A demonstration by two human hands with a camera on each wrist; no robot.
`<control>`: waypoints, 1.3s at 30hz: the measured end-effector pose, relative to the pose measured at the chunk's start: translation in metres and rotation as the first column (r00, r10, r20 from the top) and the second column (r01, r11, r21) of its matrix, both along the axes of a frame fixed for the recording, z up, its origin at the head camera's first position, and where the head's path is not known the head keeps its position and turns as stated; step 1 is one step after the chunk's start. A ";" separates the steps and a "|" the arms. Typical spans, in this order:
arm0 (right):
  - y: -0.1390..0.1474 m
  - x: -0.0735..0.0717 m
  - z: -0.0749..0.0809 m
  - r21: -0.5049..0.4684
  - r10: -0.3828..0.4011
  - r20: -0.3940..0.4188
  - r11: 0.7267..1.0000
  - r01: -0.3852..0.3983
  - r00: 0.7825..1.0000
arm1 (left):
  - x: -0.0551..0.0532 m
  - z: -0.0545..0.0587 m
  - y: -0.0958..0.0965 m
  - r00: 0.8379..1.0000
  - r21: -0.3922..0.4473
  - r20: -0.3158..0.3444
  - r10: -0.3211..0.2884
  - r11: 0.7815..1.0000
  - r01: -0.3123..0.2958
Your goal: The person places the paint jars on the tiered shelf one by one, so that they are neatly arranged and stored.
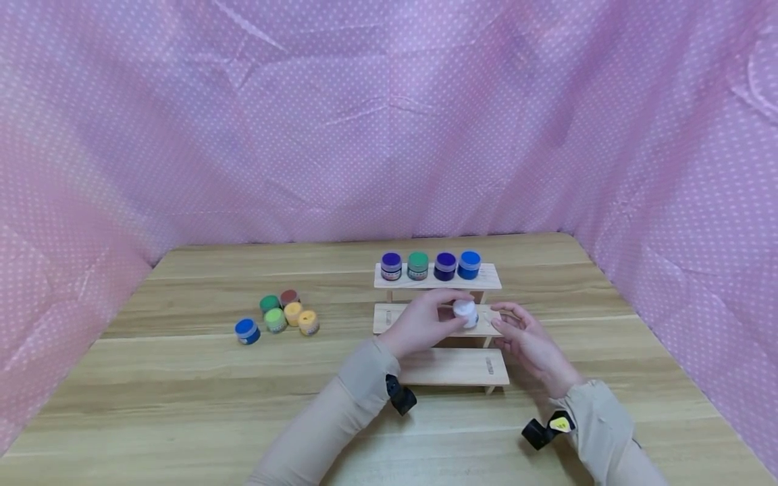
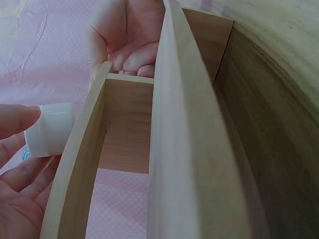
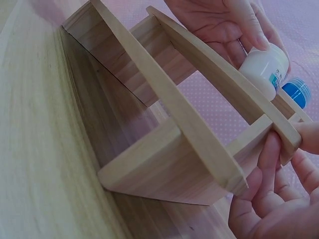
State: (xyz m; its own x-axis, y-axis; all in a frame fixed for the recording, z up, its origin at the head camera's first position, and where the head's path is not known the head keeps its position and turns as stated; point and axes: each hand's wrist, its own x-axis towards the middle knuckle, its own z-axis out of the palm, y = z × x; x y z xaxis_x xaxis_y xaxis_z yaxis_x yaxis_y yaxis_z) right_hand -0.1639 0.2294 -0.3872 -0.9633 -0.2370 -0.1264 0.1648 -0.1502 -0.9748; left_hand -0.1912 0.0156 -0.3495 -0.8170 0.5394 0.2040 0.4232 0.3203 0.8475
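Observation:
My left hand holds a small white-lidded paint jar between thumb and fingers. The jar is at the right part of the middle tier of a three-step wooden stand. In the right wrist view the white jar tilts close over that board, and its label partly shows. My right hand grips the right end of the middle board, thumb on top and fingers curled below it. Along the top tier stand two purple jars, including one purple jar, a green jar and a blue jar.
To the left, several paint jars sit on the wooden table: a blue jar slightly apart, and a cluster with a light green jar, a brown-red jar and a yellow jar. Pink dotted cloth hangs behind.

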 end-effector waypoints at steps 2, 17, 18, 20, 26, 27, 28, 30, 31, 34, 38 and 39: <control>0.000 0.000 0.000 0.001 0.005 -0.005 1.000 -0.005 1.000 | -0.001 0.000 0.000 1.000 -0.014 0.002 0.001 1.000 -0.001; 0.000 -0.001 0.000 0.006 0.017 -0.008 1.000 -0.017 1.000 | -0.006 0.007 0.002 0.995 -0.149 -0.048 -0.085 0.986 0.077; 0.000 -0.001 0.000 0.007 0.015 -0.009 1.000 -0.015 1.000 | -0.006 0.007 0.002 0.994 -0.158 -0.060 -0.089 0.984 0.078; 0.000 -0.001 -0.001 0.007 0.012 -0.011 1.000 -0.012 1.000 | -0.006 0.009 0.002 0.993 -0.176 -0.085 -0.086 0.982 0.070; 0.001 -0.002 -0.002 -0.006 0.015 -0.006 1.000 -0.015 1.000 | 0.000 0.019 0.005 0.993 -0.215 -0.102 -0.058 0.976 0.035; 0.001 -0.002 -0.002 -0.006 0.016 -0.003 1.000 -0.016 1.000 | 0.000 0.020 0.006 0.993 -0.223 -0.105 -0.048 0.974 0.023; 0.001 -0.002 -0.001 -0.006 0.016 -0.001 1.000 -0.016 1.000 | 0.000 0.020 0.007 0.993 -0.234 -0.110 -0.036 0.972 0.010; 0.001 -0.002 -0.001 -0.005 0.015 0.003 1.000 -0.015 1.000 | 0.001 0.021 0.009 0.993 -0.248 -0.118 -0.006 0.968 -0.024; 0.001 -0.002 -0.001 -0.004 0.014 0.005 1.000 -0.014 1.000 | 0.001 0.022 0.010 0.992 -0.254 -0.123 0.012 0.966 -0.043; 0.001 -0.002 0.000 -0.003 0.013 0.004 1.000 -0.013 1.000 | 0.002 0.024 0.013 0.991 -0.267 -0.119 0.059 0.960 -0.089; 0.002 -0.002 -0.001 0.002 0.013 0.000 1.000 -0.013 1.000 | 0.002 0.026 0.016 0.989 -0.289 -0.122 0.081 0.951 -0.113; 0.002 -0.002 -0.001 0.000 0.014 -0.001 1.000 -0.014 1.000 | 0.003 0.026 0.016 0.989 -0.294 -0.127 0.081 0.949 -0.115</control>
